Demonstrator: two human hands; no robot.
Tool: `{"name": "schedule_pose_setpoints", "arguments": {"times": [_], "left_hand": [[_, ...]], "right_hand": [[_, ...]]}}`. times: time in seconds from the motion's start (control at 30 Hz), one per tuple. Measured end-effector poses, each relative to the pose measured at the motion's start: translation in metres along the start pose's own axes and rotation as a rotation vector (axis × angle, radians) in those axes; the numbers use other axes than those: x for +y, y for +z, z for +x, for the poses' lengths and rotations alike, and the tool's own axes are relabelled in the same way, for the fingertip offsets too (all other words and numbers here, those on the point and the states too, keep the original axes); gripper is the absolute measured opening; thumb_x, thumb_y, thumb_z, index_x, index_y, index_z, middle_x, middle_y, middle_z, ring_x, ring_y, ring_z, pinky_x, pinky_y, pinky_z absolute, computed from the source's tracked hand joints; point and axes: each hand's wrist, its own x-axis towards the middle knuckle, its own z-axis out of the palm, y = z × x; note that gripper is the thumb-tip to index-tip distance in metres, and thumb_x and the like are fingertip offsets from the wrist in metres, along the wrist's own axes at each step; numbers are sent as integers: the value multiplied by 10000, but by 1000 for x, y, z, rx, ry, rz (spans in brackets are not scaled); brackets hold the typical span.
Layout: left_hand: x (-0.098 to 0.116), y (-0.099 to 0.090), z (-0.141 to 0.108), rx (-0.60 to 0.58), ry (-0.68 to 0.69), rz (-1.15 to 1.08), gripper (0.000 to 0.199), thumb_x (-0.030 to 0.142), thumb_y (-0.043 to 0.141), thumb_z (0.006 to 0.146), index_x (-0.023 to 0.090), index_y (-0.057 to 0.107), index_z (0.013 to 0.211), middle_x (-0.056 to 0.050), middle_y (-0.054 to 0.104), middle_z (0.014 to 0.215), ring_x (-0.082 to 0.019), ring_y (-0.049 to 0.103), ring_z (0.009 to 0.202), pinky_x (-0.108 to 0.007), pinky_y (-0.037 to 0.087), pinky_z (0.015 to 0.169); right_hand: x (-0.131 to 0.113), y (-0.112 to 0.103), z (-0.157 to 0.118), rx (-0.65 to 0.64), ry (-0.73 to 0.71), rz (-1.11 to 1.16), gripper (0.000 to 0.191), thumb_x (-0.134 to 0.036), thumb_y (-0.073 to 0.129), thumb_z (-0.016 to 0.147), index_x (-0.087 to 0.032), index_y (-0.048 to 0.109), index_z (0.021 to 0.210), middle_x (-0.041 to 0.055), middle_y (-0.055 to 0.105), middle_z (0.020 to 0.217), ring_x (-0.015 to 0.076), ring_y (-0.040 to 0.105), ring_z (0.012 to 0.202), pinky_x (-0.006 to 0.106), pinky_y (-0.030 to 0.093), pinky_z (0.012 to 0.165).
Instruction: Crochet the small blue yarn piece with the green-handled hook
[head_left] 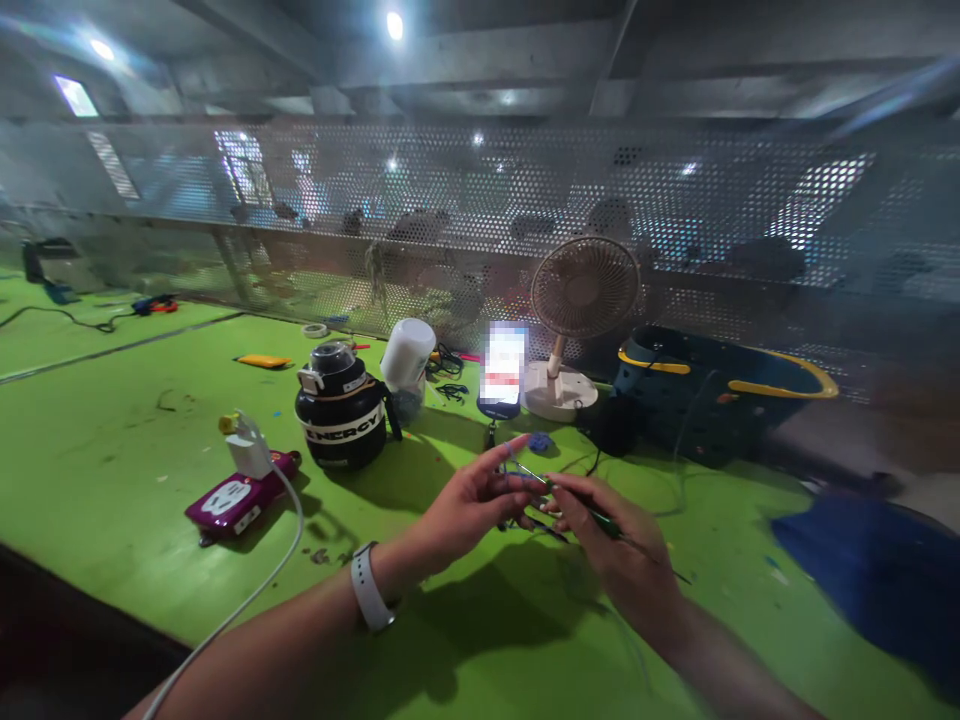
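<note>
My right hand (626,535) is closed around a crochet hook (606,522) with a green grip and a thin metal shaft pointing left. The shaft's tip lies at the fingers of my left hand (480,505). That hand has its index finger stretched out and its thumb pressed toward the other fingers. Thin purple-blue yarn (511,456) runs round the index finger and between the fingers; the piece pinched there is mostly hidden. Just beyond the fingertips, a small blue clump of yarn (540,441) rests on the green table (465,640). A white band (369,588) circles my left wrist.
Behind my hands stand a lit phone (502,365), a beige fan (585,290) and a dark basket (712,400) with yellow handles. Leftward are a black jug (341,415), a white bottle (407,350) and a purple power strip (240,497). Blue cloth (877,570) lies right.
</note>
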Motion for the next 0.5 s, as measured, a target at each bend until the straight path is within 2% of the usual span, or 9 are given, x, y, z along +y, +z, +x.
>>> {"name": "schedule_pose_setpoints", "arguments": {"times": [0.1, 0.33, 0.5], "left_hand": [[-1, -3, 1, 7, -35, -20, 735, 133, 752, 779, 262, 452, 1437, -89, 757, 1021, -103, 646, 684, -259, 488, 684], [-2, -1, 1, 60, -64, -35, 844, 153, 794, 740, 226, 384, 1474, -79, 762, 977, -126, 649, 733, -263, 486, 700], [-4, 2, -1, 76, -99, -94, 834, 156, 802, 730, 203, 405, 1462, -65, 763, 933, -122, 648, 738, -239, 473, 685]], "right_hand": [[3, 2, 1, 11, 39, 80, 218, -388, 650, 880, -270, 727, 1046, 10, 748, 871, 146, 716, 751, 240, 601, 664], [0, 3, -7, 65, 177, 260, 277, -463, 636, 876, -230, 724, 997, 34, 751, 820, 150, 713, 709, 253, 609, 655], [-5, 10, -18, 91, 160, 210, 235, -430, 611, 904, -268, 707, 1043, 35, 756, 965, 159, 729, 828, 263, 612, 732]]}}
